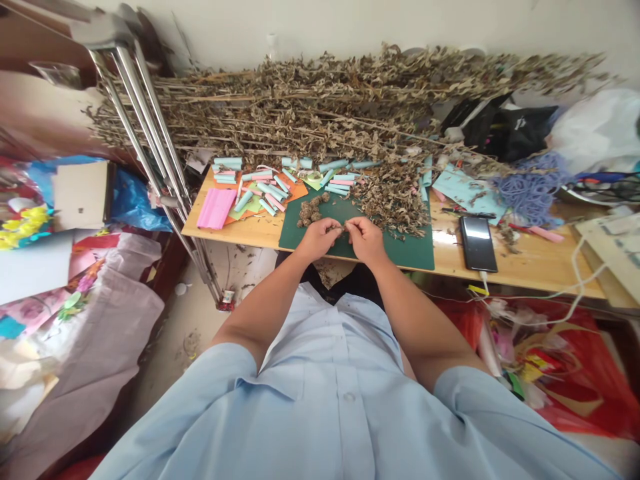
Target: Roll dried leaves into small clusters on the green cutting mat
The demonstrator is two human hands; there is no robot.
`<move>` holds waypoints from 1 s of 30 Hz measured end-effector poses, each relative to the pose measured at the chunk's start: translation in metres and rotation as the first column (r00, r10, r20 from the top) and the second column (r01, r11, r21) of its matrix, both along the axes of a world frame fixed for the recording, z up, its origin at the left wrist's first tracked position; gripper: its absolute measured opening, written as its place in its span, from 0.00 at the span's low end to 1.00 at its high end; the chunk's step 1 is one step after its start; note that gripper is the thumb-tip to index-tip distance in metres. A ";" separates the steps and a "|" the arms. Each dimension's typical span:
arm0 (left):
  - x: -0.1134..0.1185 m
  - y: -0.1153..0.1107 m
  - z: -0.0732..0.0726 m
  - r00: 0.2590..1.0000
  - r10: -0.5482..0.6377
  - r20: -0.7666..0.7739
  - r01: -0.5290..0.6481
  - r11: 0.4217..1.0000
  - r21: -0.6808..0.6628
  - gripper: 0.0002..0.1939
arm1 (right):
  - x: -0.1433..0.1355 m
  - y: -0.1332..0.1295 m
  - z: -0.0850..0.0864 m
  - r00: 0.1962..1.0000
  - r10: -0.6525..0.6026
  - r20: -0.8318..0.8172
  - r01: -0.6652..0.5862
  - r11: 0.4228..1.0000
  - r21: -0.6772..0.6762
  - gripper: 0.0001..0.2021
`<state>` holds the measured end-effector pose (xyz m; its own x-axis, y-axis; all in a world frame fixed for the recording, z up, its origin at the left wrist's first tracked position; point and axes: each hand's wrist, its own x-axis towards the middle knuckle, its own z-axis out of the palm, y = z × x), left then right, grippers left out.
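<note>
Fingertips nearly meeting, a person's left hand [321, 240] and right hand [367, 240] pinch what looks like a small scrap of dried leaf [344, 230] between them — both grips narrow, the scrap mostly hidden — above the near part of a green mat [400, 254]. Just beyond the left hand sits a cluster of balled leaf [309, 212]; beyond the right, a heap of loose leaf [393, 205]. The step in hand appears to be finger-working that scrap; the next move likely calls for a light, close pinch, as the leaf looks brittle. Farther out lie paper rolls [243, 201], a dark phone [478, 245] and, along the wall [330, 27], dried stalks [300, 110].
</note>
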<state>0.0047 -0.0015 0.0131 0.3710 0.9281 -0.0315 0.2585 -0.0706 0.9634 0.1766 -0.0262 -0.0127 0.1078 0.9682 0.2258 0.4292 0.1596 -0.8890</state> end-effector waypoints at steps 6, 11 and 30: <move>-0.001 0.001 -0.004 1.000 -0.008 0.024 0.008 1.000 -0.011 0.09 | 0.002 0.003 -0.008 0.999 -0.030 -0.035 0.031 0.999 0.030 0.10; -0.001 0.003 -0.008 0.999 -0.004 0.032 0.004 1.000 -0.013 0.10 | 0.002 0.003 -0.009 0.997 -0.008 -0.079 0.018 0.991 0.133 0.13; -0.001 0.003 -0.005 0.999 -0.016 0.028 0.016 1.000 -0.012 0.08 | 0.001 -0.001 -0.003 0.988 0.008 0.153 -0.026 0.993 0.112 0.09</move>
